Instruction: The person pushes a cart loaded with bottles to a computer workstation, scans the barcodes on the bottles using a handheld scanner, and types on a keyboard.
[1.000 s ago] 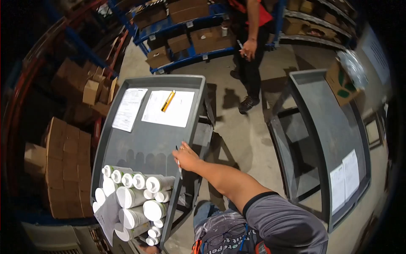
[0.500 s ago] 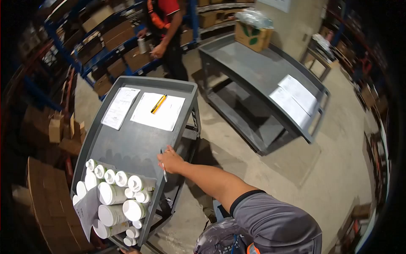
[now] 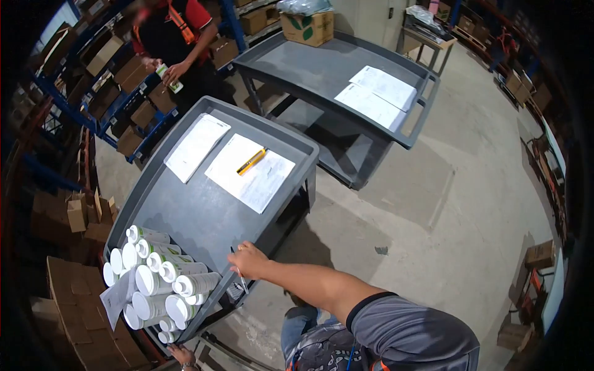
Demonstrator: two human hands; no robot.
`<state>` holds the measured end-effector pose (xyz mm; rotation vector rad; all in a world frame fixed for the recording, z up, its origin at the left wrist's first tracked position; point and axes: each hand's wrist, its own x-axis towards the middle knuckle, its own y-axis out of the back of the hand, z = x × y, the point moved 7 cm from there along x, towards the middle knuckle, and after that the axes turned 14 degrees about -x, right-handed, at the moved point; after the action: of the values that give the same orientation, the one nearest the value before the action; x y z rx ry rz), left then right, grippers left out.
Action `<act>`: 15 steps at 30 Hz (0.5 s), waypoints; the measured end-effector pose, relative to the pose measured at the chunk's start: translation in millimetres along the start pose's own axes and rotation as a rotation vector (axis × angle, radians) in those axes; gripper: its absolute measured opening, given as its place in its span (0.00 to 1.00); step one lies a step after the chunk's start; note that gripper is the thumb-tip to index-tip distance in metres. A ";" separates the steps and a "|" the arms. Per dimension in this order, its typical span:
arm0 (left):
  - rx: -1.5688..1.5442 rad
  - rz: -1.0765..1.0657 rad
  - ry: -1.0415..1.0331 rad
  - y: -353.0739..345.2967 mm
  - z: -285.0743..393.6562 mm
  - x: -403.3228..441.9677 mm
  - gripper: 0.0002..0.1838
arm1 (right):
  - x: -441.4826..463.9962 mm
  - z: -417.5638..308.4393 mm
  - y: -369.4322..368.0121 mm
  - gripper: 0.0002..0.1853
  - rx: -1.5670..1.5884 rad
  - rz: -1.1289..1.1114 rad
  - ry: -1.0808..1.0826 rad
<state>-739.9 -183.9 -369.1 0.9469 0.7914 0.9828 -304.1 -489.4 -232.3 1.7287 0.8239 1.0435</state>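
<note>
- Right grip point(image 3: 249, 260) on my side is curled in, pinching a slim pen point(image 3: 243, 283) that slants down past the palm at the side rim of the grey cart point(image 3: 167, 204); I cannot tell whether the knuckles touch that rim.
- I have the right arm point(image 3: 328, 278) reaching forward and leftward, elbow slightly bent.
- My left grip point(image 3: 182, 355) shows only partly, low in the view near the cart's close end; whether its fingers are spread or pressed together I cannot tell.
- Beside the pen, I see white bottles point(image 3: 197, 284) and wider tubs point(image 3: 148, 306) lying on their sides in a stack, lids on, contents hidden, with a paper sheet point(image 3: 119, 295) draped over some.
- Beyond, I see a cardboard box point(image 3: 309, 31) on a second cart point(image 3: 297, 62), plastic wrap point(image 3: 304, 7) over its top.
</note>
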 end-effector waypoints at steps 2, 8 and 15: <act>-0.143 0.037 -0.063 11.4 9.7 6.6 0.31 | -17.2 -17.6 -2.2 0.14 -0.040 0.048 -0.016; -0.109 -0.037 0.092 31.0 -35.1 49.6 0.41 | -51.2 -86.8 -18.0 0.12 0.000 -0.020 -0.092; -0.082 0.172 -0.200 90.3 -52.7 32.0 0.41 | -98.2 -188.9 -14.2 0.11 -0.064 0.104 -0.245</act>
<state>-803.7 -116.9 -310.8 1.0360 0.5044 1.0429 -517.1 -500.2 -233.5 1.8163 0.5461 0.8931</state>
